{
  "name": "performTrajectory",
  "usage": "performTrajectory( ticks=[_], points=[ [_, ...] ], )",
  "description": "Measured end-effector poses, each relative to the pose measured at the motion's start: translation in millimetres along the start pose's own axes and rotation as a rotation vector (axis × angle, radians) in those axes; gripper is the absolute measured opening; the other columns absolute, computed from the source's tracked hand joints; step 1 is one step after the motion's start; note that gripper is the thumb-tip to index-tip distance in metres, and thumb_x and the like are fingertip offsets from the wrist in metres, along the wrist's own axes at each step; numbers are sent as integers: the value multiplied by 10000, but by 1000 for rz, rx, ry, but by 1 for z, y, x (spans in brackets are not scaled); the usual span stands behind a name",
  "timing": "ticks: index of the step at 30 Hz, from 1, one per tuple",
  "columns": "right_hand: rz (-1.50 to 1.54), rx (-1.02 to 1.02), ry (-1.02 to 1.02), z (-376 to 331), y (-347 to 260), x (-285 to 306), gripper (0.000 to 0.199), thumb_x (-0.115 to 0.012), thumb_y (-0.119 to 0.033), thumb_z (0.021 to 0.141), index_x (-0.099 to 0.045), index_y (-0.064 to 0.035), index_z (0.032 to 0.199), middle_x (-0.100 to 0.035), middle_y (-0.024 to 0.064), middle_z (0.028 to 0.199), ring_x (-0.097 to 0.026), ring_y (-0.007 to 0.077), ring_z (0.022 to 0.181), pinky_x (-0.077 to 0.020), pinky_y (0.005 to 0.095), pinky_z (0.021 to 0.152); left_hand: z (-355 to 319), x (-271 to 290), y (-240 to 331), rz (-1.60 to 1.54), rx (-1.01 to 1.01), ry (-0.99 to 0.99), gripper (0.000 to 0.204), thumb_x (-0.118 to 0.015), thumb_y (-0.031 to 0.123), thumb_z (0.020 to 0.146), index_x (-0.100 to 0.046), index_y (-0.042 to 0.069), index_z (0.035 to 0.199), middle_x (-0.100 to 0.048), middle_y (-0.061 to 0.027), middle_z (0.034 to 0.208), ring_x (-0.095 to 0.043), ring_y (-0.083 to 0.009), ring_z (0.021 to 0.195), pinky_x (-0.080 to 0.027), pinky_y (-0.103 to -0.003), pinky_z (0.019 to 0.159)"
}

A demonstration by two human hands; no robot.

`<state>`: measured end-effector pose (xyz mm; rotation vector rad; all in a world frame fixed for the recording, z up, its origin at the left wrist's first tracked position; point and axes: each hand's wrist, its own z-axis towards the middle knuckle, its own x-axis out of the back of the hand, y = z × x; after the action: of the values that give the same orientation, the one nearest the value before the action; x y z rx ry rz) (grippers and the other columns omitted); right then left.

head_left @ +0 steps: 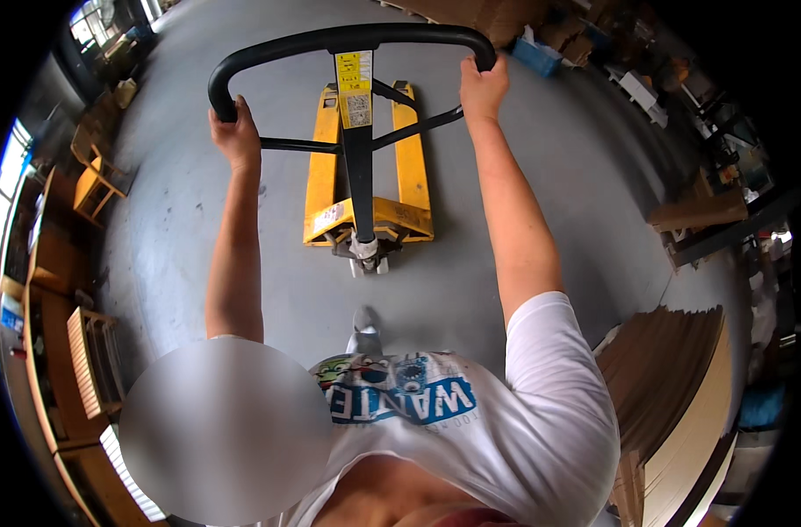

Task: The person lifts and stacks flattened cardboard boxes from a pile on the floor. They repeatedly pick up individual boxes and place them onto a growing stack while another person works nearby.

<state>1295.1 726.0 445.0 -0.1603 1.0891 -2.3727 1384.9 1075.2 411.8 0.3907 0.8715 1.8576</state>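
Observation:
Both arms reach forward to the black loop handle (348, 37) of a pallet jack. My left hand (236, 136) is closed around the handle's left end, and my right hand (485, 88) grips its right end. A yellow label sits on the upper part of the black tiller shaft (359, 184), which runs down to the steering wheels (363, 256). Beyond the shaft, two yellow forks (412, 162) lie low over the floor, pointing away from me. Nothing rests on the visible parts of the forks.
Grey floor (181, 211) surrounds the pallet jack. To the left are a wooden chair (95, 183) and wooden shelving (62, 360). Stacked brown cardboard sheets (668, 378) stand near my right side. A blue bin (535, 56) and cardboard boxes lie at the far right.

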Motion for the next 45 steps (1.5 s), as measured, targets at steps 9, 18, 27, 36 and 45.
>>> performTrajectory(
  ticks=[9, 18, 27, 36, 45],
  points=[
    [-78, -55, -24, 102, 126, -136, 229, -614, -125, 742, -500, 7, 891, -576, 135, 713, -567, 269, 664, -460, 366, 657, 124, -174, -151, -196, 331, -347, 256, -657, 252, 841, -530, 42, 770, -575, -26, 589, -536, -99, 496, -425, -255, 474],
    [-166, 80, 40, 212, 242, -231, 292, -611, -143, 733, -509, 6, 962, -614, 191, 748, -599, 357, 683, -473, 398, 669, 212, -354, -256, -52, 409, -518, 266, -661, 259, 829, -575, 39, 708, -602, -44, 557, -580, -126, 487, -456, -258, 477],
    [-156, -93, 37, 286, 325, -311, 284, -615, -131, 739, -529, -33, 991, -640, 194, 857, -618, 363, 835, -477, 390, 737, 247, -468, -340, -468, 567, -481, 212, -662, 217, 827, -568, 40, 762, -415, 19, 521, -425, -98, 460, -476, -279, 528],
    [-369, -62, 148, 286, 373, -376, 346, -634, -94, 712, -505, 3, 1018, -620, 271, 848, -595, 433, 859, -479, 452, 737, 278, -522, -448, -500, 653, -513, 79, -620, 91, 801, -593, 17, 799, -379, 20, 538, -351, -88, 454, -463, -304, 559],
    [-349, -157, 135, 282, 398, -408, 292, -652, -142, 742, -512, -8, 960, -618, 215, 808, -613, 379, 793, -482, 393, 702, 289, -562, -502, -457, 645, -571, 59, -594, 39, 827, -596, -16, 808, -473, -14, 598, -439, -104, 482, -498, -288, 553]
  ],
)
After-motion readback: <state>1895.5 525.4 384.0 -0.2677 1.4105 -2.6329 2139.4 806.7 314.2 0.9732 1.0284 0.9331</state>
